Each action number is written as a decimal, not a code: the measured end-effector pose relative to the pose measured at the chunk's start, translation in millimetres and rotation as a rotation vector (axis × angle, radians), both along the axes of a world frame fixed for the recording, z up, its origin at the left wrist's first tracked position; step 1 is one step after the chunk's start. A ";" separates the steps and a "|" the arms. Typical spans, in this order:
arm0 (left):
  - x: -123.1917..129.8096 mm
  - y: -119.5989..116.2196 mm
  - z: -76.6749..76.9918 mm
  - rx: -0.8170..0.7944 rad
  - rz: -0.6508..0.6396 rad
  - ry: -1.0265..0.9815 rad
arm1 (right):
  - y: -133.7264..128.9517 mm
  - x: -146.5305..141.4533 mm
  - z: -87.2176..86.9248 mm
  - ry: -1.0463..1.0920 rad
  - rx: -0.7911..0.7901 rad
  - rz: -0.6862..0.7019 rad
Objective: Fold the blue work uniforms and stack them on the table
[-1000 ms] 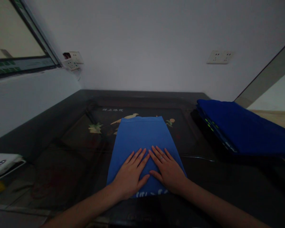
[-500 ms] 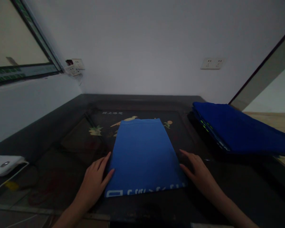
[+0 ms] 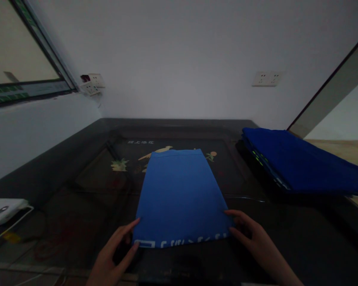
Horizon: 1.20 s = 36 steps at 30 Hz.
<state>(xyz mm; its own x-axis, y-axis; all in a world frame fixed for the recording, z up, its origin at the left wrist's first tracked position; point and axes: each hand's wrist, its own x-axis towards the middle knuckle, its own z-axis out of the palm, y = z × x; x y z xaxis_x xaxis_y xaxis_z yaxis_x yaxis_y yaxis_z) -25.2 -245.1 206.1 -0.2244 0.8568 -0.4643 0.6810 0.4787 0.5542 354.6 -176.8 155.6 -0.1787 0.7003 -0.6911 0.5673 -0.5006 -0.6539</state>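
Note:
A folded blue cloth (image 3: 180, 194) lies flat on the dark glossy table (image 3: 89, 226), its near edge showing a strip of white print. At its lower left corner, my left hand (image 3: 116, 248) touches the edge with index finger and thumb, which are apart. My right hand (image 3: 250, 234) is at the lower right edge, fingertips on the cloth, thumb and index finger also apart. Neither hand lifts the cloth.
A stack of folded darker blue cloths (image 3: 304, 163) lies at the right. A white device (image 3: 6, 210) with a cable sits at the far left. Behind the table is a wall with sockets (image 3: 267, 78).
Both hands have moved down along the sides of the cloth toward its near corners. The cloth has stayed nearly in place.

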 end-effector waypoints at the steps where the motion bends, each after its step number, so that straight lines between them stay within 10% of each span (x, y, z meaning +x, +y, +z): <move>1: -0.7 -0.6 -1.5 0.003 -0.010 -0.004 | -0.6 -0.4 -0.4 -0.003 0.003 -0.006; 20: 8.6 8.5 -16.0 -0.138 -0.018 0.234 | -22.9 -17.5 -21.8 -0.234 0.226 0.017; 26: 2.6 8.9 -17.7 0.042 -0.193 0.339 | -27.8 -11.4 -23.5 -0.358 0.437 0.108; 30: 41.0 27.4 -11.4 0.288 -0.353 0.458 | -21.9 -44.6 -5.5 -0.421 0.637 0.128; 36: 98.6 50.3 -35.0 0.135 -0.733 0.412 | -22.3 -113.5 -10.7 -0.279 0.646 0.472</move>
<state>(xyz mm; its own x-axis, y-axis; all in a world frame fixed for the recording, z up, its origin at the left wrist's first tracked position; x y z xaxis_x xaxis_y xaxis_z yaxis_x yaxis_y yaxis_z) 73.3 -194.8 171.1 0.2798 0.8938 -0.3504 0.9530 -0.2143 0.2144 241.1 -199.1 144.9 -0.4338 0.8675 -0.2432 0.8062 0.2532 -0.5348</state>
